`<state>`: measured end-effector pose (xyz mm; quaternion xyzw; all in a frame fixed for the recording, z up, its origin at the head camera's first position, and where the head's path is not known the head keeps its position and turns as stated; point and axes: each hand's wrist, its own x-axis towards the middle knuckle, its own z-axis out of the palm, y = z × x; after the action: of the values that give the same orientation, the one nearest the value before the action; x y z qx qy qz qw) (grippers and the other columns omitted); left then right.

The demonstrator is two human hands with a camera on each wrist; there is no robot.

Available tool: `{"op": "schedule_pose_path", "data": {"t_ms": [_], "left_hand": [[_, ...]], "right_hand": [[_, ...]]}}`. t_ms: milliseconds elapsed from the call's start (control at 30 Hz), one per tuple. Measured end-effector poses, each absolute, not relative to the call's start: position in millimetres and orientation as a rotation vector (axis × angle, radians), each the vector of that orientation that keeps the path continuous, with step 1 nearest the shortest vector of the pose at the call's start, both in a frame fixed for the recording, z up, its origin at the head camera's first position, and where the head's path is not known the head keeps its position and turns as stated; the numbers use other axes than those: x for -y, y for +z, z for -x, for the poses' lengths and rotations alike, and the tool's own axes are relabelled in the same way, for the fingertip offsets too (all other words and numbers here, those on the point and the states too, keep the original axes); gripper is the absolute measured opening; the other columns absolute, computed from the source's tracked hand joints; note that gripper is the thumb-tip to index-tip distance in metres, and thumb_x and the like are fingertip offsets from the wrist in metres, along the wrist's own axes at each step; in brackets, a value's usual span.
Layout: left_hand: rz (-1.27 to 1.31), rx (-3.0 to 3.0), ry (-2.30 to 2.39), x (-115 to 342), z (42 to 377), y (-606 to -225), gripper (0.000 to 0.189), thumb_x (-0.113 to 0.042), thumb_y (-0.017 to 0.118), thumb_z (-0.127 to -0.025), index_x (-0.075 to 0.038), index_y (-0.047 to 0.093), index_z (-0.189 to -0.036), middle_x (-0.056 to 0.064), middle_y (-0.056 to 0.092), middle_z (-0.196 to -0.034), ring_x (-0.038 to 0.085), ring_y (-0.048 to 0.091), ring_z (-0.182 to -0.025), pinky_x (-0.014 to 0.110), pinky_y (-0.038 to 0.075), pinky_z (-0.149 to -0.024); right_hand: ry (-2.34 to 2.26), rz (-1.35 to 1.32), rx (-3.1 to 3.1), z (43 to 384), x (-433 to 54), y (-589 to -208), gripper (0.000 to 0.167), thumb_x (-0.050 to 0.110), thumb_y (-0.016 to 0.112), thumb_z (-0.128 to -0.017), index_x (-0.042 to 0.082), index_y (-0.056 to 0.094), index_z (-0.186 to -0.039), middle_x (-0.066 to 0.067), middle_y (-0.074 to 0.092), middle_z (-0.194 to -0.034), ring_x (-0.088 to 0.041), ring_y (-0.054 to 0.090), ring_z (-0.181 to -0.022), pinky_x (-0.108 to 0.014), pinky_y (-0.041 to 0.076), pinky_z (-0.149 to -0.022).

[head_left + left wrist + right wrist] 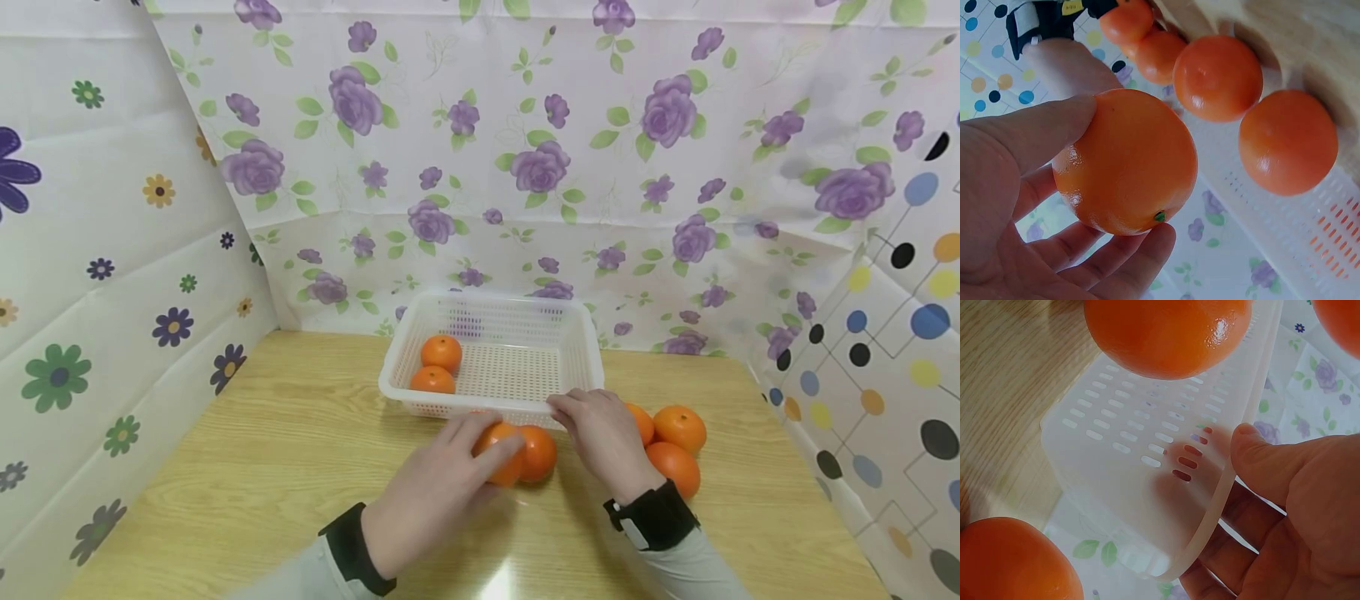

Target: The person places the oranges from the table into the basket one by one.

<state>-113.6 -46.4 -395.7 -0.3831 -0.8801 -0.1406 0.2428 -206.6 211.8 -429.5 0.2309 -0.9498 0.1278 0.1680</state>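
My left hand (431, 487) holds an orange (1125, 162) with a small green stem end, thumb on one side and fingers curled round the other. It is in front of the white plastic basket (487, 408). Beside the held orange in the head view is another orange (538, 454); the left wrist view shows two loose ones close by. My right hand (600, 433) grips the basket's near right rim, thumb outside and fingers inside, seen through the slotted wall in the right wrist view. Two oranges (441, 354) lie at the left inside the basket.
Several oranges (680, 429) sit together on the wooden table (300, 433), right of my right hand. Behind the basket hangs a white cloth (480, 167) with purple flowers. Patterned cloths stand at the left (127, 250) and right (892, 358) sides.
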Motion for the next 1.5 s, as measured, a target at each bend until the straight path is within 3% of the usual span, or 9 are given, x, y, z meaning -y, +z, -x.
{"op": "schedule_pose_path", "data": {"t_ms": [200,567,967,1500], "left_hand": [[1.019,2.426,-0.350,49,121,-385,0.066,-0.019,0.101,-0.082,-0.022,0.066,-0.138,0.014,0.063,-0.138,0.030,0.065,-0.122,0.043,0.060,-0.103],[1.006,2.424,-0.359,54,136,-369,0.063,-0.018,0.100,-0.084,-0.019,0.067,-0.138,0.016,0.062,-0.139,0.034,0.064,-0.124,0.045,0.062,-0.100],[0.980,2.406,-0.346,56,164,-355,0.060,-0.016,0.100,-0.084,-0.016,0.070,-0.137,0.020,0.063,-0.138,0.040,0.066,-0.122,0.048,0.065,-0.087],[0.933,2.461,-0.383,61,208,-354,0.053,-0.014,0.094,-0.091,-0.011,0.069,-0.137,0.021,0.064,-0.133,0.042,0.065,-0.115,0.051,0.058,-0.103]], "right_hand": [[0.387,-0.654,2.701,207,-212,-430,0.018,0.017,0.080,-0.103,0.014,0.084,-0.121,-0.001,0.080,-0.103,-0.030,0.072,-0.095,-0.048,0.058,-0.093],[0.394,-0.666,2.691,207,-211,-427,0.018,0.015,0.081,-0.102,0.012,0.084,-0.120,-0.002,0.080,-0.102,-0.030,0.073,-0.094,-0.049,0.057,-0.096],[0.409,-0.677,2.665,207,-211,-427,0.017,0.013,0.083,-0.101,0.012,0.084,-0.118,-0.002,0.080,-0.100,-0.029,0.074,-0.092,-0.049,0.057,-0.094],[0.393,-0.658,2.702,207,-211,-427,0.018,0.015,0.082,-0.102,0.013,0.084,-0.119,-0.002,0.080,-0.102,-0.029,0.072,-0.092,-0.048,0.057,-0.093]]}}
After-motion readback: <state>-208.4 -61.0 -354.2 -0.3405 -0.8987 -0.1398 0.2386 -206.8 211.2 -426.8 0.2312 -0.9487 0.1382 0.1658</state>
